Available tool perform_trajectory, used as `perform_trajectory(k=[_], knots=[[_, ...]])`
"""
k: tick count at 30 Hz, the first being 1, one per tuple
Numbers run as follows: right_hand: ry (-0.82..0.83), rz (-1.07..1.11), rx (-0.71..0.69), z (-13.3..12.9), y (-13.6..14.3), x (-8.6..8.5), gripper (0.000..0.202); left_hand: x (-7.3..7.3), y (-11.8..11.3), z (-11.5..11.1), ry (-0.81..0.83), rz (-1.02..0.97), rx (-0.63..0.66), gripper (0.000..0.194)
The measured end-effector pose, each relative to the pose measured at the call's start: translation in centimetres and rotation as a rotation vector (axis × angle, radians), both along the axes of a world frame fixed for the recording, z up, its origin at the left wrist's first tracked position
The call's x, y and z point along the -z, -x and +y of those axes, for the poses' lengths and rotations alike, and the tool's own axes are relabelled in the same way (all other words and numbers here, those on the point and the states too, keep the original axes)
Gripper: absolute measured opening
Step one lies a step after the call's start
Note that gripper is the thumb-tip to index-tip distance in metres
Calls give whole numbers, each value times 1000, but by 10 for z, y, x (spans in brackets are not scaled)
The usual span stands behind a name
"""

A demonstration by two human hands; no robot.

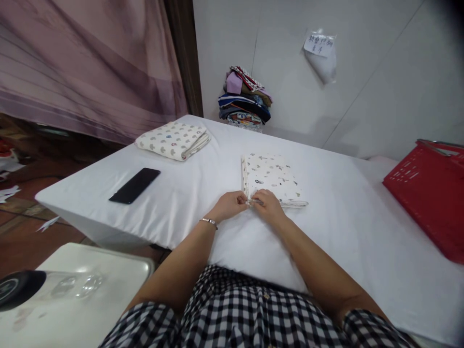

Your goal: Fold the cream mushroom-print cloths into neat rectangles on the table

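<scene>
A folded white cloth with small dark and grey prints (273,176) lies on the white-covered table (326,212). Both hands are at its near left corner. My left hand (234,203) is closed, thumb and fingers pinching the corner's edge. Beside it, almost touching, my right hand (266,202) is closed on the near folded edge. A second folded cloth with grey prints (172,140) rests at the table's far left. Nearer on the left lies a black phone (135,185).
A stack of folded clothes (246,99) stands beyond the table's far edge by the wall. At the right is a red basket (431,193). A white stool or small table (105,295) with a clear container sits at the lower left. A pinkish curtain hangs at the upper left.
</scene>
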State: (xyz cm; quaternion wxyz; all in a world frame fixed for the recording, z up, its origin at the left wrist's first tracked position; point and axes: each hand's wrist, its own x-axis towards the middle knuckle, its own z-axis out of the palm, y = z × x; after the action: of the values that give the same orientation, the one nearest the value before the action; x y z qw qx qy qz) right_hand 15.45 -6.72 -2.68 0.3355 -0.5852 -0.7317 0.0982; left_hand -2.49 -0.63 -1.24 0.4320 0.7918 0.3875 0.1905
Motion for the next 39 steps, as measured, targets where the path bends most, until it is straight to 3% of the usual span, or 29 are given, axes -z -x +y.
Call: perform_trajectory(k=[6,15,20,28,39], knots=[[1,16,0,1,1,-1,7,4,1,3,-1,-18,34,14],[-56,206,83,3,4,4,15,4,0,2,-18,-13,20,11],[-30,64,11,0,2,4,9,3,0,2,-23,-11,12,13],[33,13,42,0,4,-2,6,3,0,0,-28,-19,10,12],[79,280,123,7,4,2,10,3,-1,0,-31,-27,17,13]])
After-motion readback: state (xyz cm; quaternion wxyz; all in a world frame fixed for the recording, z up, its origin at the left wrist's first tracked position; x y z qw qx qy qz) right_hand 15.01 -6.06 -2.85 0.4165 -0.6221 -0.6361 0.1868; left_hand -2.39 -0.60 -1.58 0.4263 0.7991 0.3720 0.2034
